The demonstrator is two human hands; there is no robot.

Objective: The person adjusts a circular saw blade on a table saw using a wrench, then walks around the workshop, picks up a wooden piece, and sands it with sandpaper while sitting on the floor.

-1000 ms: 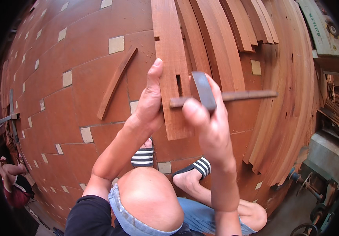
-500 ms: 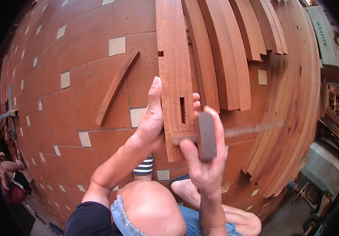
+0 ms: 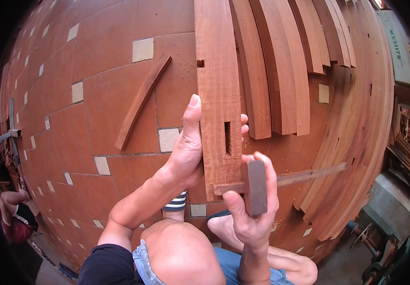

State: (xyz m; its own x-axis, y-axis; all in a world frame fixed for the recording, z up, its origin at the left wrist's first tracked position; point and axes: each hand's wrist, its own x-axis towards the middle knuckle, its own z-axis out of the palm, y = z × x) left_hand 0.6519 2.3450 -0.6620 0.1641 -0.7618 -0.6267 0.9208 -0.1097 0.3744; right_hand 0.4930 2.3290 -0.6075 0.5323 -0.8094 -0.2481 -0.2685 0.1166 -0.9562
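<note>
A long reddish wooden board (image 3: 218,90) points away from me, with a small notch at its left edge and a long mortise slot (image 3: 227,137) closer to its near end. My left hand (image 3: 189,147) wraps round the board from below, its thumb along the left edge and fingertips showing at the right. In my right hand (image 3: 250,216) is a wooden marking gauge. The dark block of the marking gauge (image 3: 258,187) sits at the board's right edge, and its thin beam lies across the near end, sticking out far to the right.
Several squared timbers (image 3: 281,71) lie to the right, beyond them long slotted boards (image 3: 342,156). A thin wood strip (image 3: 143,102) rests on the tiled floor (image 3: 105,90) at left. Machinery (image 3: 402,47) stands far right. Another person (image 3: 17,204) sits far left.
The marking gauge has slid toward me along the board, down past the slot to the near end. The board has shifted slightly right and nearer in the view.
</note>
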